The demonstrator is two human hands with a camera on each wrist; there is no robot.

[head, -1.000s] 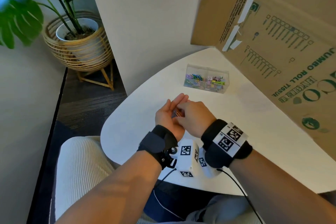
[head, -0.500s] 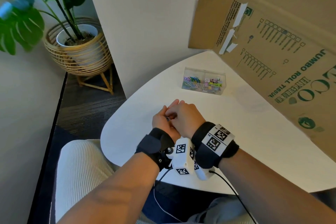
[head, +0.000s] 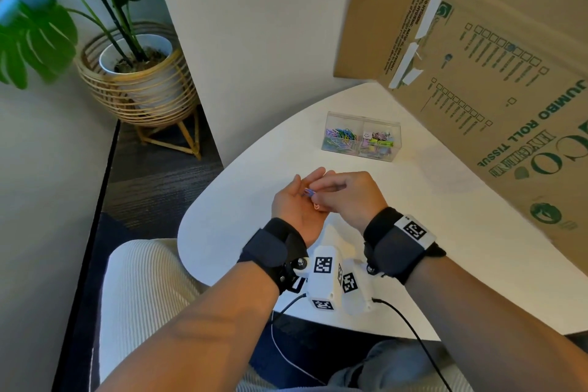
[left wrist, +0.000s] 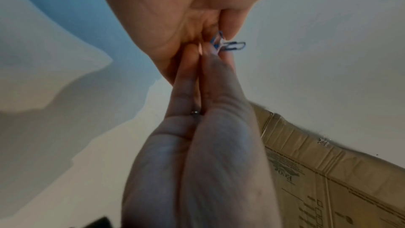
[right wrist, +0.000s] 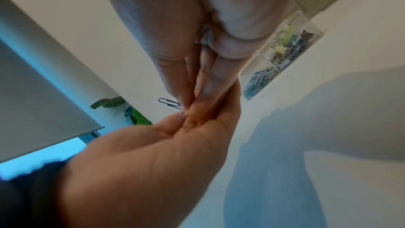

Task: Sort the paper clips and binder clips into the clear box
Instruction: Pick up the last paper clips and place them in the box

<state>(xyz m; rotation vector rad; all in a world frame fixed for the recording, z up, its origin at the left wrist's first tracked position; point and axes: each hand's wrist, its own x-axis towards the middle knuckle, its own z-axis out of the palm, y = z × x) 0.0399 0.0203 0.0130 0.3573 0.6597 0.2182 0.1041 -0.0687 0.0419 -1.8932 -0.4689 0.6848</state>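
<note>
Over the white table (head: 423, 226) my left hand (head: 294, 207) lies palm up with straight fingers. A pink paper clip (head: 316, 206) rests on that palm. My right hand (head: 323, 192) reaches into the palm, and its thumb and fingertips pinch a blue paper clip (head: 308, 191). The blue paper clip (left wrist: 232, 46) sticks out sideways from the right hand's fingertips (right wrist: 184, 107). The clear box (head: 362, 137) stands farther back on the table, with coloured paper clips in its left compartment and binder clips in its right one.
A big cardboard box (head: 477, 73) leans over the table's right side, close behind the clear box. A white partition (head: 254, 41) rises behind the table. A potted plant in a wicker stand (head: 136, 79) sits on the floor at the left.
My two hands were pressed close together. The left palm now lies more open and the clips on it show. The right hand's fingertips have hold of the blue clip.
</note>
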